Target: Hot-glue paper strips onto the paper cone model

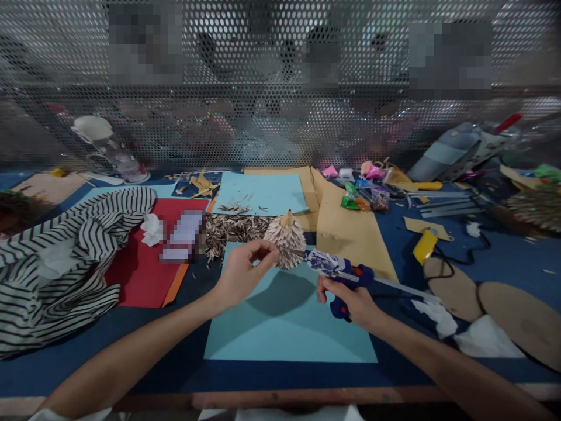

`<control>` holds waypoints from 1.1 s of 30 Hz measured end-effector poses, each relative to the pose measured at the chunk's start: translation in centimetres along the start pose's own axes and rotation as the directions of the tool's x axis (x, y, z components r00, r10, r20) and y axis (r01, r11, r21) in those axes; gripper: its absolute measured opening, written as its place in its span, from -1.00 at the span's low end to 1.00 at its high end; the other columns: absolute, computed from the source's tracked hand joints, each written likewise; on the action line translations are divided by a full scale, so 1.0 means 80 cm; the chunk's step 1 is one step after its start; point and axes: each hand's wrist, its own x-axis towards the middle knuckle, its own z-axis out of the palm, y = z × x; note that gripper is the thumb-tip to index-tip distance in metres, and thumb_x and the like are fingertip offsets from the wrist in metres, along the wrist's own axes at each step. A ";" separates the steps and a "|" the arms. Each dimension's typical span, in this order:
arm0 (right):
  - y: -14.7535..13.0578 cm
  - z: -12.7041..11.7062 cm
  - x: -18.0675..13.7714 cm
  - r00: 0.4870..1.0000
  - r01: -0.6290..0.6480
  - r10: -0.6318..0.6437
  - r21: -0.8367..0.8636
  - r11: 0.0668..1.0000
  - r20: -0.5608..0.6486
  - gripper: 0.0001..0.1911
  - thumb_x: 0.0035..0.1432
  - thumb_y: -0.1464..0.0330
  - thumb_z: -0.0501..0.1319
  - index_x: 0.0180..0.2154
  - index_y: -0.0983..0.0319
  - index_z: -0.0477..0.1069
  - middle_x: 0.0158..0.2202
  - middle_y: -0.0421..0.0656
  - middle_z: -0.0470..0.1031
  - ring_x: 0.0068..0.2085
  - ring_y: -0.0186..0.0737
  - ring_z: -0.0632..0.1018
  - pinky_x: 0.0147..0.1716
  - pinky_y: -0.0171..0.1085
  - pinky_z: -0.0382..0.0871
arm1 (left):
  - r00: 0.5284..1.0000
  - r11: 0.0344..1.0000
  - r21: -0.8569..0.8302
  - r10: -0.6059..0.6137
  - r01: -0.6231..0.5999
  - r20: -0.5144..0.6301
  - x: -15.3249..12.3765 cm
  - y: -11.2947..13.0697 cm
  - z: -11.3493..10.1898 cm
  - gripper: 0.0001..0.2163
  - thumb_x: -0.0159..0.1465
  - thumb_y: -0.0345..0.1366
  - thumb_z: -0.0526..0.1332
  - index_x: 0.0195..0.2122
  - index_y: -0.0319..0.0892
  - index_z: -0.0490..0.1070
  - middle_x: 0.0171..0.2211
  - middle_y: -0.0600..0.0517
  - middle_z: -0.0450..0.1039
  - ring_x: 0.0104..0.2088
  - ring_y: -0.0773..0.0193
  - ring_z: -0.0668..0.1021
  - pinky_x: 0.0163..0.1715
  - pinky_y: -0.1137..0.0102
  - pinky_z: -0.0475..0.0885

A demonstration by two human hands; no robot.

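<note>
Cone, scaly, tip up, mid-bench, above the near blue sheet. From my left: striped cloth, rumpled; red sheet; husks, heaped; left hand, thumb and forefinger pinched at the cone's left side, grip on it uncertain; glue gun, nozzle at the cone's right, clasped by right hand; brown discs.
</note>
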 end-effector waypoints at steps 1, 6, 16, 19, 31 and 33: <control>0.000 -0.001 0.000 1.000 -0.004 0.004 -0.029 1.000 -0.002 -0.60 0.14 0.11 0.13 -0.59 0.22 0.37 -0.59 -0.18 0.39 -0.47 -0.24 0.44 -0.36 -0.23 0.29 | 0.999 0.999 0.044 0.033 -0.032 -0.009 -0.001 -0.001 -0.001 -0.81 0.23 -0.18 0.16 -0.38 -0.20 0.43 -0.48 0.06 0.41 -0.48 0.39 0.39 -0.51 0.51 0.25; -0.007 0.001 0.002 0.997 -0.072 0.070 -0.086 0.994 -0.018 -0.54 0.06 0.03 0.15 -0.67 0.20 0.30 -0.65 -0.19 0.35 -0.53 -0.25 0.41 -0.41 -0.22 0.29 | 0.993 0.979 0.167 0.118 -0.113 -0.018 -0.003 0.002 -0.003 -0.85 0.24 -0.22 0.15 -0.36 -0.18 0.44 -0.43 0.03 0.45 -0.43 0.35 0.44 -0.46 0.49 0.31; -0.004 0.006 0.000 0.997 -0.052 0.047 -0.096 0.994 -0.056 -0.56 0.05 0.05 0.15 -0.68 0.18 0.21 -0.69 -0.23 0.24 -0.59 -0.30 0.32 -0.50 -0.24 0.21 | 0.983 0.944 0.281 0.185 -0.174 -0.014 -0.007 0.010 0.000 -0.88 0.23 -0.29 0.16 -0.38 -0.17 0.45 -0.47 0.04 0.47 -0.45 0.35 0.45 -0.47 0.47 0.31; -0.002 0.005 0.001 0.998 -0.047 0.043 -0.088 0.995 -0.045 -0.56 0.04 0.06 0.16 -0.68 0.18 0.20 -0.69 -0.24 0.22 -0.60 -0.31 0.30 -0.52 -0.24 0.20 | 0.982 0.943 0.284 0.188 -0.175 -0.020 -0.007 0.009 0.000 -0.88 0.23 -0.28 0.16 -0.39 -0.16 0.45 -0.47 0.04 0.47 -0.46 0.35 0.45 -0.48 0.47 0.31; -0.004 0.006 0.001 0.996 -0.081 0.077 -0.082 0.993 -0.049 -0.56 0.00 0.05 0.18 -0.69 0.17 0.18 -0.71 -0.26 0.19 -0.61 -0.33 0.27 -0.55 -0.25 0.15 | 0.980 0.939 0.291 0.198 -0.184 -0.020 -0.007 0.012 0.000 -0.87 0.23 -0.27 0.16 -0.39 -0.17 0.44 -0.49 0.04 0.46 -0.47 0.35 0.44 -0.48 0.47 0.30; -0.004 0.006 0.002 0.997 -0.072 0.069 -0.087 0.994 -0.035 -0.56 0.00 0.05 0.18 -0.70 0.17 0.18 -0.71 -0.25 0.19 -0.62 -0.33 0.27 -0.55 -0.24 0.15 | 0.978 0.940 0.282 0.207 -0.192 -0.024 -0.007 0.010 0.000 -0.87 0.24 -0.27 0.16 -0.39 -0.16 0.44 -0.48 0.04 0.46 -0.47 0.35 0.44 -0.47 0.47 0.31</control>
